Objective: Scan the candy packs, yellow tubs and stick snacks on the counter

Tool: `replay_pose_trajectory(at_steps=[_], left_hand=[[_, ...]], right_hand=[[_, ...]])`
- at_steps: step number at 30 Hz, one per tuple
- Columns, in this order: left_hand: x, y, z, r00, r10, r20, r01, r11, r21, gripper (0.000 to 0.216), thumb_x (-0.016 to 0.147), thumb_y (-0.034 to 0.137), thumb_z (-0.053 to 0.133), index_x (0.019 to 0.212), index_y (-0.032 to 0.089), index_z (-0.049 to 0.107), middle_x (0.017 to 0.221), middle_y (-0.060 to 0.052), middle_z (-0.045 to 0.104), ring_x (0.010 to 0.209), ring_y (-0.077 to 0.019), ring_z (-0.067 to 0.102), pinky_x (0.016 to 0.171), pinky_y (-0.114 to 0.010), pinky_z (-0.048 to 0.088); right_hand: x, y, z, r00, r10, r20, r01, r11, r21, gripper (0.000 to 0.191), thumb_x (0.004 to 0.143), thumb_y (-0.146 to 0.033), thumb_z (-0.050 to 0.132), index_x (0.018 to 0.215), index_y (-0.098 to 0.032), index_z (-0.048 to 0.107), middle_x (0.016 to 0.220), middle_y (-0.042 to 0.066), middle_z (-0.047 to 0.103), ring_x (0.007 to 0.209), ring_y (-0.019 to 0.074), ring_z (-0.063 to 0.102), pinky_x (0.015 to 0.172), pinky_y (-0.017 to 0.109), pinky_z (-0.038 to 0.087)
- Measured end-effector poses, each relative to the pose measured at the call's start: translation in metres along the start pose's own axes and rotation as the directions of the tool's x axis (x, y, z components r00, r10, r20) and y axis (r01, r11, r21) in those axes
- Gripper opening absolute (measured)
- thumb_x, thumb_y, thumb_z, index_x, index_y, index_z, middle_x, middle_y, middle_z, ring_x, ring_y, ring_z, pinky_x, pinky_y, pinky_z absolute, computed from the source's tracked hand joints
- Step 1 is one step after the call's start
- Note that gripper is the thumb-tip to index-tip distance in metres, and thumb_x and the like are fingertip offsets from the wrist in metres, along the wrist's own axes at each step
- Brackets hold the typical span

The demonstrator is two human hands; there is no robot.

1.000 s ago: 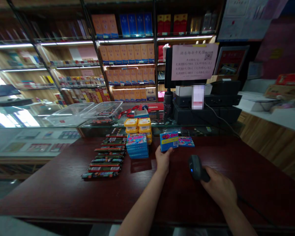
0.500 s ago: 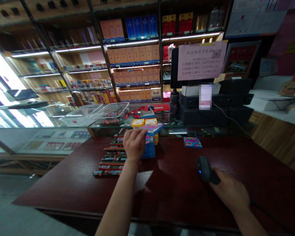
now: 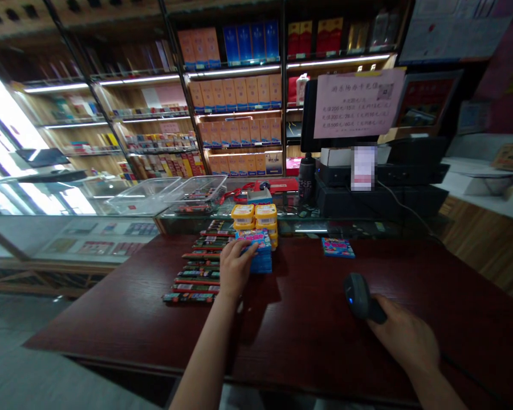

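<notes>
My left hand point(image 3: 235, 266) has its fingers closed on the left side of a flat blue packet point(image 3: 260, 238) with colourful print. That packet lies level on top of a stack of blue packets point(image 3: 261, 263). In my right hand point(image 3: 406, 333) is a dark barcode scanner point(image 3: 358, 296), held above the wooden counter, with a small blue light showing. Yellow-lidded tubs point(image 3: 265, 213) are piled right behind the stack. To the left of my left hand, several patterned pencil-like strips point(image 3: 194, 287) lie in a row. Another blue packet point(image 3: 338, 247) rests alone farther right.
A glass display case point(image 3: 111, 233) borders the wooden counter point(image 3: 123, 324), bearing clear plastic trays point(image 3: 143, 193). A black bottle point(image 3: 306, 177) stands beside a monitor with a pink sign point(image 3: 354, 105). The scanner's cable point(image 3: 465, 364) trails right. Shelves of boxes point(image 3: 239, 94) line the back.
My left hand has come down with the blue packet, which was tilted above the stack and now lies flat on it. My right hand still holds the barcode scanner in nearly the same place.
</notes>
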State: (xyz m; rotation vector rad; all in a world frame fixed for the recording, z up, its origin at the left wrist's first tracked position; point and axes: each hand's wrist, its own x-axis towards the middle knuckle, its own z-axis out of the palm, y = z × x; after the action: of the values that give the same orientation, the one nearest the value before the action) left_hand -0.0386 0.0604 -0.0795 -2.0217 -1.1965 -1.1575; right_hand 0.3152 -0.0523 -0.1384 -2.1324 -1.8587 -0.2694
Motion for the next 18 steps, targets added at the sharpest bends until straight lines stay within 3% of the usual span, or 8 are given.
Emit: replay_pose_trajectory(at_steps=[8,12,18], left_hand=[[0.005,0.001,0.005,0.986,-0.164,-0.034,0.159,0.979,-0.126,0.019,0.085,0.025,0.057,0.098,0.028,0.07,0.101,-0.005,0.063,0.098,-0.02,0.055,0.089,-0.039,0.044],[0.005,0.015,0.006,0.963,-0.268,-0.036,0.265,0.962,-0.071,0.021,0.083,0.031,0.059,0.101,0.025,0.069,0.108,-0.008,0.061,0.103,-0.023,0.053,0.093,-0.042,0.042],[0.013,0.051,0.021,0.894,-0.442,-0.07,0.447,0.889,0.094,0.074,0.068,0.055,0.068,0.129,0.018,0.049,0.133,-0.018,0.042,0.123,-0.0355,0.037,0.103,-0.053,0.03]], right_hand=[[0.0,0.004,0.004,1.0,-0.008,0.014,0.008,1.0,-0.006,0.028,0.087,-0.037,0.041,0.105,-0.027,0.06,0.083,0.002,0.071,0.07,0.0226,0.068,0.057,0.032,0.041],[0.0,0.002,0.003,1.0,-0.003,0.018,0.003,1.0,-0.012,0.026,0.087,-0.036,0.041,0.102,-0.027,0.06,0.079,0.002,0.071,0.069,0.0231,0.068,0.056,0.032,0.04],[-0.001,0.001,0.003,1.0,0.005,-0.011,-0.005,1.0,0.006,0.026,0.085,-0.036,0.043,0.102,-0.027,0.061,0.083,0.002,0.072,0.07,0.0221,0.068,0.055,0.031,0.04]])
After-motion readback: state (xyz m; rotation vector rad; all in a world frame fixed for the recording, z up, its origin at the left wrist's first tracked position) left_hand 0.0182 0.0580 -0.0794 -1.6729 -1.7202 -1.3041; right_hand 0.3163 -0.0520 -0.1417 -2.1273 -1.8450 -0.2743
